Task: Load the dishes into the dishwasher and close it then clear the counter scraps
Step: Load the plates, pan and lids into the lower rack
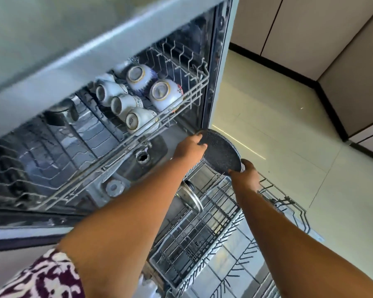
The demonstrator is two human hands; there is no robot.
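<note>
You held the dark speckled plate (221, 152) on edge above the far end of the pulled-out lower rack (205, 229). Your left hand (190, 147) gripped its upper rim, and your right hand (247, 172) clasped its lower edge. A steel-rimmed glass lid (191, 197) stood in that rack just below. In the upper rack (181, 87), several patterned cups (138, 77) lay upside down inside the open dishwasher (215, 61).

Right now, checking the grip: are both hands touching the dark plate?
Touching. The head view shows the left hand gripping the dark plate at its upper edge, the right hand holding its lower edge.
</note>
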